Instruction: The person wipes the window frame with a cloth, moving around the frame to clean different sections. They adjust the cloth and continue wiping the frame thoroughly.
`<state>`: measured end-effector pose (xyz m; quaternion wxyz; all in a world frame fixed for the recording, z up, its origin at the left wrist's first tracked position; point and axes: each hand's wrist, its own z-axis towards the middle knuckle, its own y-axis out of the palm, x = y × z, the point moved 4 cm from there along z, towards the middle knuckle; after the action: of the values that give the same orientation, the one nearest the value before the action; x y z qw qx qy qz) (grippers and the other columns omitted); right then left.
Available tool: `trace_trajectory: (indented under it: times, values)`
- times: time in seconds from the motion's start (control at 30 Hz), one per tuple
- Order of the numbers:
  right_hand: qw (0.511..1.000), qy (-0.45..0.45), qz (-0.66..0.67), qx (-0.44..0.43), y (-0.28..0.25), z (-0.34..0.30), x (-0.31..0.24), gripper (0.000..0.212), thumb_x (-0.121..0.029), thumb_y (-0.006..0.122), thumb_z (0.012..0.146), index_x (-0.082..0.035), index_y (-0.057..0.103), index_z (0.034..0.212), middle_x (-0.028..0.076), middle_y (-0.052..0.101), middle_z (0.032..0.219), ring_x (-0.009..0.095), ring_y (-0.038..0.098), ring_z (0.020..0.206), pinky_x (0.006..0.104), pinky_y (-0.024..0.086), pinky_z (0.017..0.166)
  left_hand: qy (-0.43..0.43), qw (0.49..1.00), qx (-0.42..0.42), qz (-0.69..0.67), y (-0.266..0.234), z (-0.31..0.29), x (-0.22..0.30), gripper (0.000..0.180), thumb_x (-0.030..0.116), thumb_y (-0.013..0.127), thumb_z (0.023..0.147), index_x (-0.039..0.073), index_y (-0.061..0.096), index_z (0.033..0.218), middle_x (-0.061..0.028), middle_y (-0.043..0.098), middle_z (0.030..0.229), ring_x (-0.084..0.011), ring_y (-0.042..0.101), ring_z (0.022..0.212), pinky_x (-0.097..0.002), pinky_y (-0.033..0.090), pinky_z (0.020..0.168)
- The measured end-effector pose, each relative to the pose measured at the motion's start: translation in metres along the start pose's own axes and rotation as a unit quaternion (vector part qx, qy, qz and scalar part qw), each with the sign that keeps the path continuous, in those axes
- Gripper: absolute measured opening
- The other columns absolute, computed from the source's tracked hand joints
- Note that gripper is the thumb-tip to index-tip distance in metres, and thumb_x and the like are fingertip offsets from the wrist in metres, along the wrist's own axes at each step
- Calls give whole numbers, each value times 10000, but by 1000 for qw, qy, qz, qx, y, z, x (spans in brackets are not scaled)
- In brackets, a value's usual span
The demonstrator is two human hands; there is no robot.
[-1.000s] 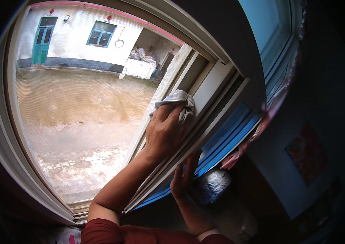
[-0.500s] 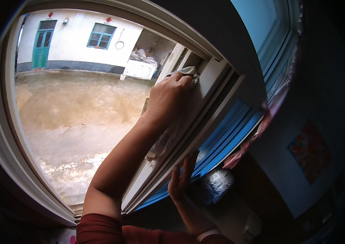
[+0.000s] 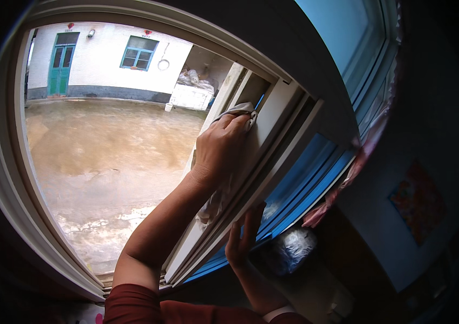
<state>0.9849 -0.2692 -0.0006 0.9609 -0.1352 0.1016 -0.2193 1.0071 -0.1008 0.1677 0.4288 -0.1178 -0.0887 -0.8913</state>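
My left hand (image 3: 221, 143) is closed on a crumpled pale grey cloth (image 3: 240, 109), pressed to the upper part of the white sash frame (image 3: 272, 116). The loose end of a whitish cloth (image 3: 210, 208) hangs below that hand, beside my forearm; whether it is the same piece I cannot tell. Lower down, in shadow, my right hand (image 3: 240, 240) rests against the room side of the sash, its visible fingers stretched upward and apart. Part of that hand is hidden behind the frame edge.
Around the opening runs the outer window frame (image 3: 2, 162). Beyond it lie a wet yard and a white building with a green door (image 3: 61, 67). On the right are blue-tinted panes (image 3: 299, 178), a pink curtain (image 3: 343, 183) and a shiny silvery bundle (image 3: 294, 248).
My left hand and the cloth have slid down along the sash frame. My right hand has stayed at about the same place on the sash. The whole view has shifted slightly.
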Motion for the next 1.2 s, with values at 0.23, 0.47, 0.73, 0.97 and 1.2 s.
trace_trajectory:
  times: [0.23,0.47,0.73,0.97,1.2]
  values:
    - [1000,15,-2,-12,-3,-4,-3,500,-183,400,971,-45,255,1429,261,140,1482,411,132,1380,505,155,1107,-4,995,-78,61,-9,-40,-5,235,72,579,791,64,604,1025,-112,639,968,-320,639,811,-387,526,674]
    - [999,22,-18,-15,-7,-1,-2,500,-132,446,953,-65,289,1423,257,158,1482,427,160,1371,516,167,1096,-39,984,-152,81,-24,-97,-18,218,97,548,806,67,602,1014,-105,631,923,-300,635,792,-394,526,647]
    - [1000,8,-13,0,-10,0,4,487,-145,406,967,-99,268,1431,201,174,1493,359,170,1383,506,177,1116,-133,984,-40,-110,-99,-130,-22,344,-6,634,752,27,583,1090,-150,634,1007,-248,652,889,-314,533,734]
    - [1000,14,22,16,-7,-4,8,464,-156,369,981,-138,270,1434,194,175,1490,356,223,1363,461,337,1065,-360,906,193,-107,-245,-179,-53,635,12,488,880,-44,168,1425,-86,633,897,-79,604,758,-193,490,653]
    - [996,31,65,50,-4,-4,10,450,-173,383,979,-134,308,1421,193,196,1485,344,265,1350,447,348,1059,-357,917,176,-19,-271,-185,-53,708,44,507,881,-15,88,1449,-74,611,808,-70,564,733,-181,449,650]
